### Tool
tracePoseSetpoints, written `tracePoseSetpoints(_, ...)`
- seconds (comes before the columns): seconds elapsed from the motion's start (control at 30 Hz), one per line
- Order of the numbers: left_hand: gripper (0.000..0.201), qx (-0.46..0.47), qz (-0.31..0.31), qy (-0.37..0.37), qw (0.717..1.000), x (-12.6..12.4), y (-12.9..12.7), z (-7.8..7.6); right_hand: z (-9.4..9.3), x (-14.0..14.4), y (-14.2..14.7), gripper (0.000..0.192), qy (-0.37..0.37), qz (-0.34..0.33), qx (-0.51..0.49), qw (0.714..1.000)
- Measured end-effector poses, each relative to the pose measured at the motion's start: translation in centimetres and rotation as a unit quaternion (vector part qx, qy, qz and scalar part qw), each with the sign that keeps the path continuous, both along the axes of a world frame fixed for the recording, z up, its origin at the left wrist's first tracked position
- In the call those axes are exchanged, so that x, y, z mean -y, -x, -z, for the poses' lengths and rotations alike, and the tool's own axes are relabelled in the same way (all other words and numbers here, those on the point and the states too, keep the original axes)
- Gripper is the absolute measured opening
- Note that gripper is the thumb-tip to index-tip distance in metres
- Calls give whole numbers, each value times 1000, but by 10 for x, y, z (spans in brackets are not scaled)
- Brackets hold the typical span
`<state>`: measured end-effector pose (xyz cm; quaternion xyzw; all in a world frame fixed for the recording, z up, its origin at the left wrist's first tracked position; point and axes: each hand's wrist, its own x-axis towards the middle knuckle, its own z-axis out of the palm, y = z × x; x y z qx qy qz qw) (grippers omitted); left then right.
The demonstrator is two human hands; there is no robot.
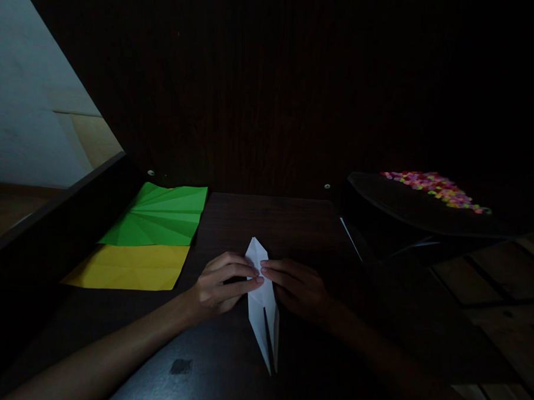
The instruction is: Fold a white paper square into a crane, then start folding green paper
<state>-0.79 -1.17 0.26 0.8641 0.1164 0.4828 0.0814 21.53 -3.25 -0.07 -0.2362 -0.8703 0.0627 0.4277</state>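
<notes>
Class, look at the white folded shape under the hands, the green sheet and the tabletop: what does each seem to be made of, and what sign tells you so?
White folded shape: thin matt paper, judging by its sharp creases and pointed tips.
Green sheet: matt coloured paper, marked by fan-like fold lines.
Tabletop: probably dark wood or wood-look laminate; faint grain shows, with a dull sheen near the front.

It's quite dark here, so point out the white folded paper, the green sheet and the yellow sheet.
white folded paper [262, 309], head view, bare middle below the fingertips.
green sheet [158, 216], head view, creased centre.
yellow sheet [129, 266], head view, centre.
</notes>
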Motion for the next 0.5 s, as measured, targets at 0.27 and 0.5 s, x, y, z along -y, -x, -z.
tracePoseSetpoints(0.27,24,43,37,88,995,0,-3,0,-4,0,2,14,-26,22,-35,999)
tracePoseSetpoints(0.5,23,54,28,104,993,2,-5,-1,-18,3,5,14,-25,35,3,999)
